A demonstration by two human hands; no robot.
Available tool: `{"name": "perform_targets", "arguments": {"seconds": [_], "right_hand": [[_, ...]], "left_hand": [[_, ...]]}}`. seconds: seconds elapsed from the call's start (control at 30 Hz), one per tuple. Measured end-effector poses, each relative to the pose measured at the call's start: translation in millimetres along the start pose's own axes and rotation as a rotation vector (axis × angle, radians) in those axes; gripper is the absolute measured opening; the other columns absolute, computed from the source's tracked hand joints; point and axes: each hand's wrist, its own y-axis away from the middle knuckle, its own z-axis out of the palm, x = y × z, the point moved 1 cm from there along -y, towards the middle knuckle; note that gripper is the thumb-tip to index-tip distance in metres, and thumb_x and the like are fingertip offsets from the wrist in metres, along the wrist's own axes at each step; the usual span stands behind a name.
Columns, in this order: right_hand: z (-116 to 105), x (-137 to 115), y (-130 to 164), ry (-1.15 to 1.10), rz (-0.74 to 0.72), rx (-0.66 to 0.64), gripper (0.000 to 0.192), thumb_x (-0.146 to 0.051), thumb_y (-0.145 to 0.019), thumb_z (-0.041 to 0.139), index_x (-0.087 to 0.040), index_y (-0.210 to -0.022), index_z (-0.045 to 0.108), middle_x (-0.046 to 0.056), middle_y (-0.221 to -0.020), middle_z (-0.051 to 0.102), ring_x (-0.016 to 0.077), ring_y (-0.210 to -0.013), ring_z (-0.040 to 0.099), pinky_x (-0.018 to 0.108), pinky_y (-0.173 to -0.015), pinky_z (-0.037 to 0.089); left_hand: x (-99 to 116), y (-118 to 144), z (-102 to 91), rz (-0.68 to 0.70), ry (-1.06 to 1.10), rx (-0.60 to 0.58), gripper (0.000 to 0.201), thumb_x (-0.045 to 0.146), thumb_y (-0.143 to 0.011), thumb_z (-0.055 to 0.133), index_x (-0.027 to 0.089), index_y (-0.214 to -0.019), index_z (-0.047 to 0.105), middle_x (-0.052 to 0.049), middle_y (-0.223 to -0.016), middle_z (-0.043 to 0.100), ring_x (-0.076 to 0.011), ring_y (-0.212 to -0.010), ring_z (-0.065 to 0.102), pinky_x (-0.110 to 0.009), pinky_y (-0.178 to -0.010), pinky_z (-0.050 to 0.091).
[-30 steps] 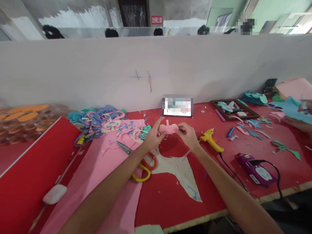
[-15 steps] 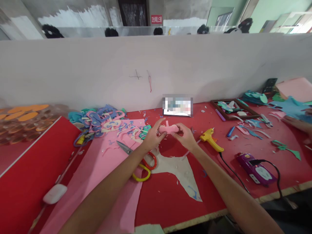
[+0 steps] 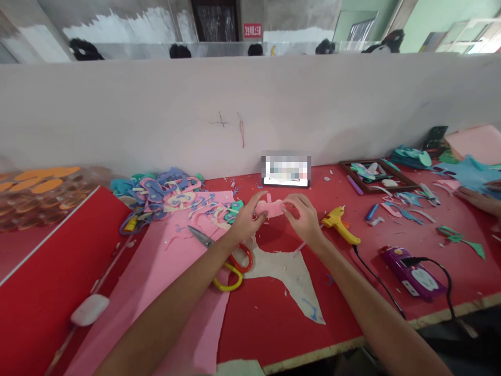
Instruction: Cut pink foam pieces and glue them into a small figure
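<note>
A small pink foam piece [image 3: 271, 209] is held up over the red table, in front of a propped phone [image 3: 286, 171]. My left hand [image 3: 249, 216] is closed on its left end, thumb on the near face. At the other end, my right hand [image 3: 302, 214] pinches its edge between thumb and fingers. A narrow pink strip sticks up behind the piece. Beneath my left forearm lie scissors [image 3: 203, 237] with one red and one yellow handle loop. An off-white foam offcut [image 3: 274, 263] rests under my hands.
A yellow glue gun [image 3: 340, 224] and a purple corded device [image 3: 410, 272] lie on the right. Cut foam shapes [image 3: 164, 193] are heaped at left on a pink sheet [image 3: 172, 292]. A dark frame [image 3: 407, 187] holds scraps. Another person's hand [image 3: 479, 201] is at far right.
My right hand has shifted slightly right and its grip has changed to a pinch at the foam's end. The pink piece looks turned and less rounded. My left hand stays nearly still.
</note>
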Motion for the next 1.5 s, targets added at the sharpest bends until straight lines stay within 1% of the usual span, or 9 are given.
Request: {"name": "perform_targets", "arguments": {"seconds": [0.1, 0.2, 0.33, 0.6, 0.73, 0.87, 1.1, 1.3, 1.5], "right_hand": [[2, 2, 0, -0.090, 0.057, -0.017, 0.029, -0.042, -0.099, 0.056, -0.022, -0.120, 0.063, 0.010, -0.123, 0.062, 0.0230, -0.115, 0.058, 0.038, -0.100, 0.049], [6, 12, 0, -0.296, 0.218, -0.097, 0.048, -0.048, -0.094, 0.063, -0.020, -0.133, 0.056, 0.010, -0.114, 0.066, 0.0205, -0.099, 0.065, 0.034, -0.087, 0.054], [9, 24, 1, -0.400, 0.358, -0.199, 0.038, -0.050, -0.089, 0.065, -0.016, -0.107, 0.066, 0.008, -0.091, 0.068, 0.0180, -0.082, 0.065, 0.029, -0.078, 0.054], [7, 29, -2, -0.506, 0.467, -0.069, 0.043, -0.053, -0.083, 0.071, -0.014, -0.100, 0.066, 0.010, -0.092, 0.070, 0.0211, -0.087, 0.068, 0.030, -0.077, 0.055], [7, 23, -2, -0.468, 0.418, -0.101, 0.043, -0.053, -0.086, 0.069, -0.015, -0.104, 0.065, 0.011, -0.097, 0.070, 0.0208, -0.090, 0.068, 0.030, -0.079, 0.055], [0, 15, -3, -0.265, 0.281, 0.028, 0.038, -0.048, -0.093, 0.063, -0.017, -0.115, 0.063, 0.010, -0.106, 0.067, 0.0193, -0.096, 0.065, 0.031, -0.082, 0.055], [-6, 5, -1, 0.140, -0.054, 0.065, 0.022, -0.033, -0.101, 0.055, -0.021, -0.101, 0.073, 0.009, -0.102, 0.063, 0.0213, -0.098, 0.057, 0.037, -0.090, 0.049], [4, 7, 4, 0.202, -0.076, -0.025, 0.019, -0.032, -0.099, 0.057, -0.023, -0.101, 0.074, 0.005, -0.135, 0.056, 0.0273, -0.126, 0.048, 0.047, -0.109, 0.041], [4, 6, 4, 0.205, -0.092, -0.032, 0.017, -0.027, -0.098, 0.057, -0.021, -0.093, 0.072, 0.003, -0.141, 0.052, 0.0274, -0.132, 0.044, 0.048, -0.112, 0.039]], "left_hand": [[-1, 0, 0.5, 0.011, 0.014, 0.016, 0.056, 0.031, -0.092, 0.056, 0.017, -0.146, 0.047, -0.011, -0.143, 0.053, -0.0233, -0.129, 0.053, -0.034, -0.107, 0.049], [-3, 0, 1.0, 0.028, 0.019, 0.018, 0.056, 0.031, -0.092, 0.056, 0.017, -0.146, 0.047, -0.011, -0.140, 0.056, -0.0237, -0.130, 0.052, -0.035, -0.109, 0.047], [-5, -1, 1.3, 0.031, 0.033, 0.017, 0.056, 0.037, -0.095, 0.056, 0.018, -0.147, 0.046, -0.011, -0.130, 0.060, -0.0218, -0.120, 0.057, -0.036, -0.107, 0.047], [-7, -3, 0.2, -0.001, 0.139, 0.063, 0.055, 0.044, -0.098, 0.053, 0.017, -0.145, 0.045, -0.006, -0.094, 0.065, -0.0141, -0.088, 0.062, -0.028, -0.087, 0.050], [-6, -2, 0.5, -0.044, 0.129, 0.015, 0.052, 0.039, -0.097, 0.054, 0.016, -0.144, 0.048, -0.008, -0.101, 0.069, -0.0158, -0.090, 0.065, -0.028, -0.087, 0.051], [-6, -2, 0.2, -0.065, 0.149, 0.026, 0.050, 0.032, -0.095, 0.052, 0.014, -0.142, 0.049, -0.009, -0.099, 0.070, -0.0153, -0.087, 0.067, -0.027, -0.082, 0.052], [-5, -2, 0.5, -0.081, 0.142, 0.021, 0.048, 0.029, -0.094, 0.053, 0.014, -0.140, 0.052, -0.009, -0.101, 0.072, -0.0144, -0.087, 0.068, -0.025, -0.083, 0.052], [-6, -1, 2.8, -0.048, 0.141, -0.007, 0.046, 0.030, -0.095, 0.052, 0.015, -0.138, 0.054, -0.009, -0.107, 0.071, -0.0139, -0.092, 0.069, -0.023, -0.086, 0.052], [-7, -1, 3.3, -0.036, 0.093, -0.017, 0.046, 0.031, -0.096, 0.051, 0.017, -0.140, 0.054, -0.008, -0.105, 0.070, -0.0136, -0.092, 0.068, -0.021, -0.082, 0.053]]}}
